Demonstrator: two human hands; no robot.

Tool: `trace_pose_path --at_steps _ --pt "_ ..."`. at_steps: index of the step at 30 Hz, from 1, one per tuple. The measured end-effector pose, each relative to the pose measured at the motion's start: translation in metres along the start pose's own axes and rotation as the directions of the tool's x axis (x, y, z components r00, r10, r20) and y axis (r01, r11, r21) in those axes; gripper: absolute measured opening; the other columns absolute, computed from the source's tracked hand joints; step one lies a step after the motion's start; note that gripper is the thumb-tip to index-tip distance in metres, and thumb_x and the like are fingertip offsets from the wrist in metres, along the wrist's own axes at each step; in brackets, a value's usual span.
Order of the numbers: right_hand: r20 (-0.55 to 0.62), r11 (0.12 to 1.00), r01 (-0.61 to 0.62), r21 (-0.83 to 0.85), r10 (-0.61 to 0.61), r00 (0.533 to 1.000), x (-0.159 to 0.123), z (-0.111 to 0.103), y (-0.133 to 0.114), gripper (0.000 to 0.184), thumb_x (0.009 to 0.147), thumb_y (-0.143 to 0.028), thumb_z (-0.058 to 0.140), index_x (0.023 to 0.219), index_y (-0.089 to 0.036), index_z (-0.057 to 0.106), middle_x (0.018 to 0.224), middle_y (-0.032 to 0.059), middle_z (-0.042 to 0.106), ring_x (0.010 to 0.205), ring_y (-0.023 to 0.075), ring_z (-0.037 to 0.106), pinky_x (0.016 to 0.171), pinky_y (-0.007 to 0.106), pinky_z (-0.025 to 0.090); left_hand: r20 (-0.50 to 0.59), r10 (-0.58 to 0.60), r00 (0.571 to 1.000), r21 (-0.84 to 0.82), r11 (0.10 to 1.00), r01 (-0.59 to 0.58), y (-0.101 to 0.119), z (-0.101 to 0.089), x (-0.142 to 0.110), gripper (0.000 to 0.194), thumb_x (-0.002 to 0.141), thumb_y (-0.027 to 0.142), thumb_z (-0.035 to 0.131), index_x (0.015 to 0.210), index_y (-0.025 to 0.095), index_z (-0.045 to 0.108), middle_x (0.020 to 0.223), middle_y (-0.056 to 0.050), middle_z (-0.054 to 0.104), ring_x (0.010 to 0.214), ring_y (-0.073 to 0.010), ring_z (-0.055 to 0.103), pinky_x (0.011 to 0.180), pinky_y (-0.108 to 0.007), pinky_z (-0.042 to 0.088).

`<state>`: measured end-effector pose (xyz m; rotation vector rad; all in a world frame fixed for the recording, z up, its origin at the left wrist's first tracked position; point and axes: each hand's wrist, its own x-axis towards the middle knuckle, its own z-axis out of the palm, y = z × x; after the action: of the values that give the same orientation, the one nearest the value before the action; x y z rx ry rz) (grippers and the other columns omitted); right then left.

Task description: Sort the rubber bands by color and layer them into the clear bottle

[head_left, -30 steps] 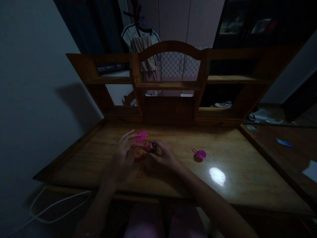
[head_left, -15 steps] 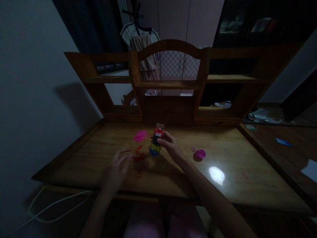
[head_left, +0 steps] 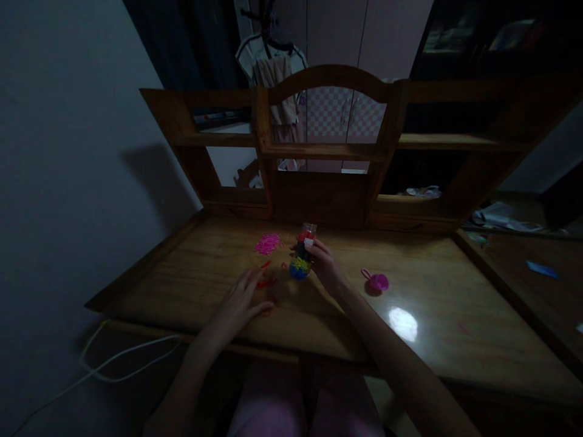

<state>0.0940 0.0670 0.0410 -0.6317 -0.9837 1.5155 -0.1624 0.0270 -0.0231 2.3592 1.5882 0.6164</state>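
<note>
My right hand (head_left: 324, 261) is wrapped around a clear bottle (head_left: 300, 269), held upright and slightly tilted over the desk. Layers of blue, yellow, dark and red small pieces fill it, and a white label sits near its top. My left hand (head_left: 241, 300) is spread low over the desktop, thumb apart from the fingers. Beside its fingertips lie scattered red pieces (head_left: 268, 280), partly hidden by the hand. A pile of small pink pieces (head_left: 268, 243) lies farther back, left of the bottle.
A pink cup-like cap with a loop (head_left: 378, 281) lies on the wooden desk (head_left: 437, 285) to the right. A wooden shelf unit (head_left: 319, 197) rises at the back edge. A white cable (head_left: 132, 370) hangs off the left front, and a blue packet (head_left: 541, 269) lies at far right.
My right hand has turned the bottle from tipped low to upright. My left hand drew back, then moved in over the red pieces. The view has shifted a little left.
</note>
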Motion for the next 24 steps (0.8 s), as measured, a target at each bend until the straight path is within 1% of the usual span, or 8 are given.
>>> trace_pose_path --at_steps 2,4,8,11,14,16,21,24 --pt "-0.009 1.000 -0.003 -0.002 0.003 1.000 0.000 0.001 0.000 0.030 0.079 -0.038 0.067 0.103 -0.021 0.067 0.101 0.0057 0.073 0.087 0.0219 0.068 0.075 0.031 0.050 0.028 0.011 1.000 -0.004 1.000 -0.011 0.003 0.001 0.003 0.081 0.083 0.054 0.063 0.150 0.025 0.027 0.156 -0.013 0.029 0.145 -0.0303 0.025 0.116 -0.049 0.028" --pt "-0.022 1.000 -0.004 -0.006 0.004 1.000 0.000 0.001 0.000 0.029 0.078 -0.039 0.068 0.102 -0.021 0.067 0.100 0.0056 0.073 0.086 0.0217 0.068 0.074 0.031 0.049 0.042 0.050 0.998 -0.029 0.998 -0.049 0.010 0.000 0.007 0.080 0.084 0.053 0.062 0.151 0.026 0.026 0.156 -0.012 0.030 0.144 -0.0281 0.028 0.117 -0.046 0.027" --pt "-0.040 1.000 -0.008 -0.026 0.007 0.999 0.001 0.000 0.002 0.030 0.078 -0.041 0.067 0.102 -0.021 0.067 0.100 0.0057 0.073 0.086 0.0216 0.067 0.075 0.031 0.049 0.057 0.091 0.994 -0.076 0.993 -0.087 0.022 -0.005 0.013 0.075 0.087 0.048 0.060 0.150 0.025 0.027 0.152 -0.011 0.039 0.139 -0.0248 0.037 0.115 -0.041 0.031" --pt "-0.036 0.999 -0.003 -0.038 0.002 0.999 0.002 0.000 0.004 0.030 0.079 -0.040 0.067 0.102 -0.021 0.067 0.099 0.0060 0.072 0.087 0.0216 0.067 0.075 0.031 0.049 0.080 0.098 0.992 -0.056 0.994 -0.093 0.025 -0.007 0.015 0.062 0.090 0.041 0.057 0.145 0.022 0.036 0.146 -0.011 0.047 0.134 -0.0241 0.044 0.113 -0.041 0.035" --pt "-0.024 0.999 0.001 -0.055 -0.002 1.000 0.001 0.000 0.004 0.028 0.080 -0.038 0.067 0.102 -0.021 0.066 0.098 0.0059 0.072 0.087 0.0212 0.067 0.073 0.030 0.049 0.102 0.130 0.986 -0.009 0.991 -0.130 0.027 -0.012 0.016 0.043 0.093 0.030 0.051 0.136 0.020 0.050 0.139 -0.010 0.053 0.129 -0.0230 0.049 0.111 -0.040 0.038" --pt "-0.013 0.998 0.001 -0.064 -0.002 1.000 0.000 0.001 0.004 0.028 0.080 -0.037 0.067 0.102 -0.021 0.066 0.098 0.0058 0.072 0.087 0.0211 0.067 0.073 0.029 0.048 0.116 0.156 0.981 0.017 0.987 -0.159 0.031 -0.015 0.018 0.036 0.094 0.023 0.047 0.129 0.020 0.056 0.136 -0.010 0.055 0.126 -0.0227 0.051 0.108 -0.039 0.040" --pt "-0.013 0.996 -0.011 -0.092 0.010 1.000 -0.002 0.002 0.003 0.028 0.080 -0.038 0.067 0.102 -0.021 0.066 0.099 0.0060 0.072 0.091 0.0218 0.066 0.072 0.029 0.047 0.160 0.198 0.967 0.025 0.978 -0.205 0.040 -0.024 0.025 0.032 0.092 0.014 0.044 0.115 0.021 0.065 0.122 -0.010 0.060 0.113 -0.0216 0.057 0.100 -0.036 0.046" --pt "-0.020 0.995 -0.009 -0.099 0.007 1.000 -0.001 0.001 0.004 0.029 0.079 -0.037 0.069 0.102 -0.021 0.066 0.099 0.0056 0.072 0.091 0.0217 0.066 0.073 0.029 0.047 0.159 0.143 0.977 0.066 0.986 -0.155 0.041 -0.028 0.029 0.033 0.088 0.012 0.047 0.116 0.021 0.064 0.121 -0.010 0.059 0.110 -0.0227 0.058 0.097 -0.037 0.047"
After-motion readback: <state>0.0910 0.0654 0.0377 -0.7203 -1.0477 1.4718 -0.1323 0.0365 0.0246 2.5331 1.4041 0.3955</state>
